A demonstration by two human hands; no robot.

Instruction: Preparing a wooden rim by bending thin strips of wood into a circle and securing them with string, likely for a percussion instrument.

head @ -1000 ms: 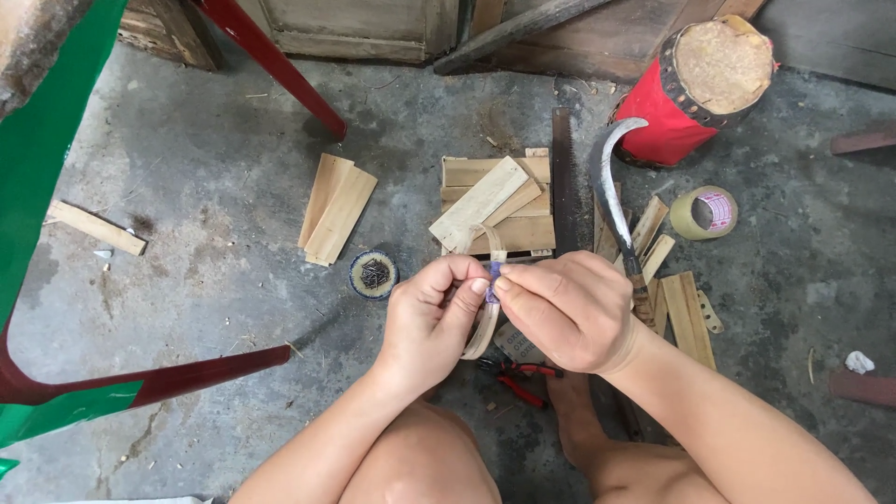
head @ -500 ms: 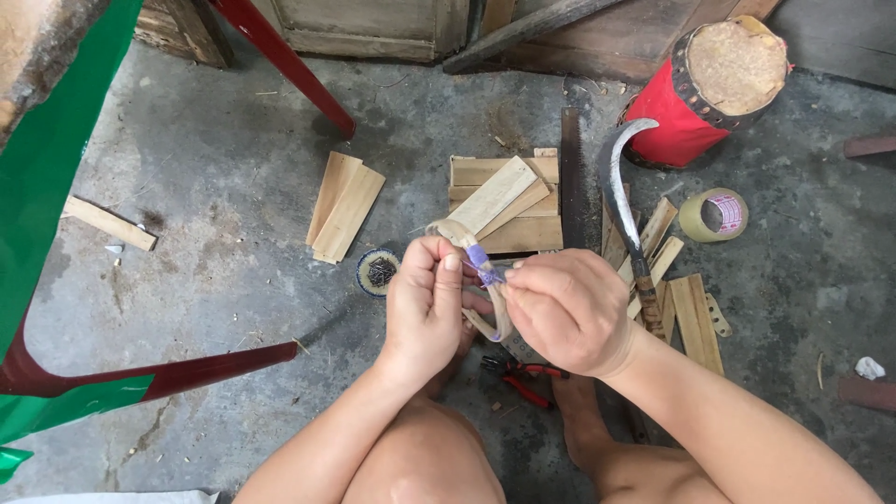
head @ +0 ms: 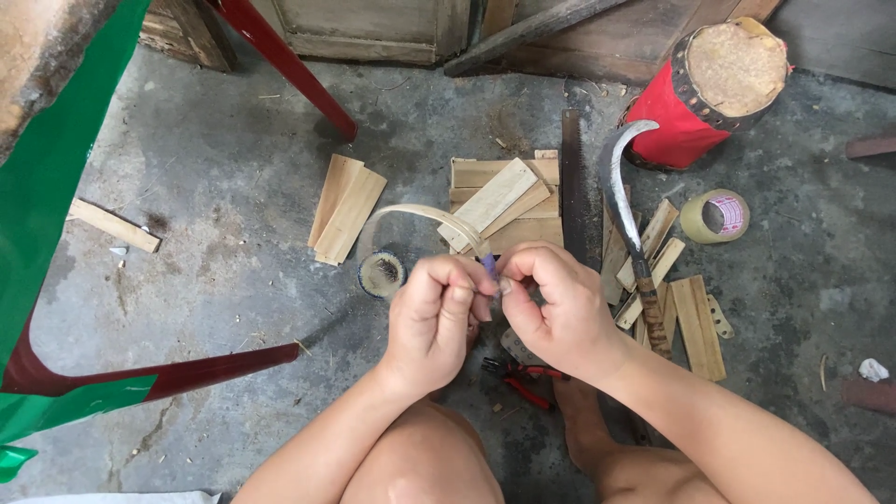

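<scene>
Hands (head: pixel 495 308) on leftward-arching bamboo strip (head: pixel 425 217)

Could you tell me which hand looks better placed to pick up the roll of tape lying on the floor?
Probably the right hand. The roll of tape lies on its side of the floor, beyond the curved knife, while the left hand sits farther off. Both now pinch the bent bamboo strip.
</scene>
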